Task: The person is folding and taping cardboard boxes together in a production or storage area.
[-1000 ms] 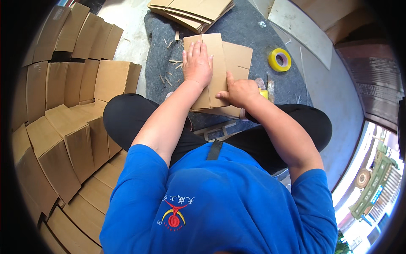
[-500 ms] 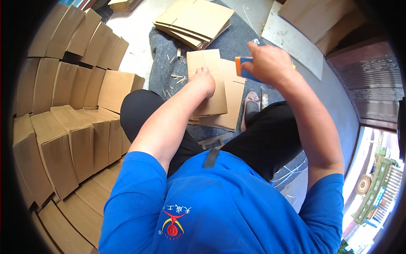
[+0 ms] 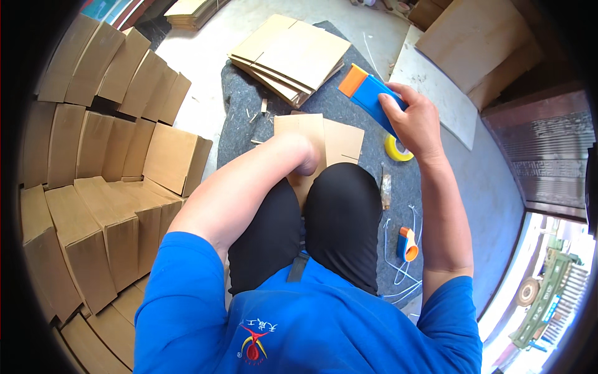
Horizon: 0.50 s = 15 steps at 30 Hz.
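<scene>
A small brown cardboard box (image 3: 298, 123) lies between my knees on a flat cardboard piece (image 3: 342, 142). My left hand (image 3: 304, 156) is over the box's near part, blurred, wrist bent down; its fingers are hidden. Raised to the right of the box, my right hand (image 3: 414, 118) is closed round a blue tape dispenser (image 3: 372, 103) with an orange end pointing up and left. A yellow tape roll (image 3: 398, 148) shows at the dispenser's lower end; whether it is mounted there I cannot tell.
Flat cardboard sheets (image 3: 299, 47) are stacked at the far side of the dark mat (image 3: 240, 93). Cardboard boxes (image 3: 109, 218) are piled high on the left. Another blue-and-orange tool (image 3: 408, 244) and white cords (image 3: 398, 274) lie right of my knees. A pale board (image 3: 439, 87) lies far right.
My right hand has turned the tape dispenser so its orange end points upward. My left hand has slid toward me along the box. My knees have drawn together, covering the box's near end.
</scene>
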{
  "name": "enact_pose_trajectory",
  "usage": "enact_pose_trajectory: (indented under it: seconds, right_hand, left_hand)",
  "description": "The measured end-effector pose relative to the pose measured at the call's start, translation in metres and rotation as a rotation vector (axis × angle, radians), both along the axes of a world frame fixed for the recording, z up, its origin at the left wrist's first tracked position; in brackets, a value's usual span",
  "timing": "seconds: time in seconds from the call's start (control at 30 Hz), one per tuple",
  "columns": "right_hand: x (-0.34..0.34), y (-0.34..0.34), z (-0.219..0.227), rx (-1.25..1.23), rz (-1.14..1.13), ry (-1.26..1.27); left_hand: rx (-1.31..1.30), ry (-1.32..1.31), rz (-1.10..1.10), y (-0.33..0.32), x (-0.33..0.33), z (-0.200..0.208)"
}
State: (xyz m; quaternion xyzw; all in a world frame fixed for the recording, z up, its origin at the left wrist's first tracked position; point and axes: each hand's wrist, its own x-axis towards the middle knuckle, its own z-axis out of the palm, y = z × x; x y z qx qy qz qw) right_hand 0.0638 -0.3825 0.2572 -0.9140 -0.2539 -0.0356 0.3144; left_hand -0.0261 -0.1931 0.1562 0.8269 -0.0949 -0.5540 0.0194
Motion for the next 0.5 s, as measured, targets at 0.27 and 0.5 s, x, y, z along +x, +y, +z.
enact_pose_trajectory:
  seconds: [0.27,0.5]
  right_hand:
    - [0.023,-0.014,-0.065,0.525,0.178,0.504]
    - [0.023,0.002,-0.069,0.384,0.249,0.515]
  left_hand:
    - [-0.384,-0.402,0.66,0.038,-0.009,0.002]
    - [-1.424,-0.059,1.789,0.044,-0.003,0.019]
